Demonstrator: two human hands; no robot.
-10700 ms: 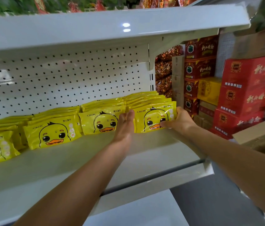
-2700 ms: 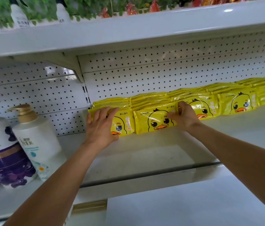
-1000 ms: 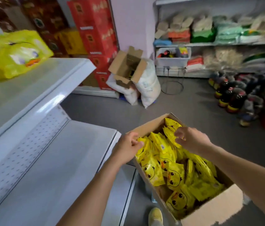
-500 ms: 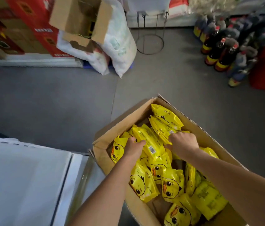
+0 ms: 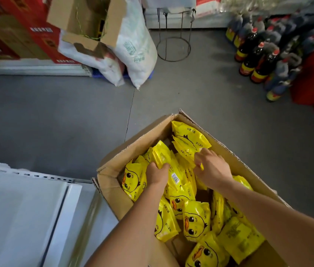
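Observation:
An open cardboard box (image 5: 113, 191) stands on the grey floor, filled with several yellow packs printed with a duck face (image 5: 195, 218). Both my hands are inside it. My left hand (image 5: 157, 175) grips a yellow pack (image 5: 168, 160) near the box's left side, fingers curled round its edge. My right hand (image 5: 211, 167) pinches another yellow pack (image 5: 189, 145) toward the far corner of the box.
A white shelf (image 5: 23, 214) lies at the lower left beside the box. Across the floor stand red cartons (image 5: 26, 26), an open brown box (image 5: 86, 22) on white sacks (image 5: 135, 53), a wire stand (image 5: 173, 49) and several dark bottles (image 5: 258, 60) at the right.
I turned away from the shelf of duck packs and looked down into the box. Both hands went in and took hold of packs; in the last half second they shifted only slightly.

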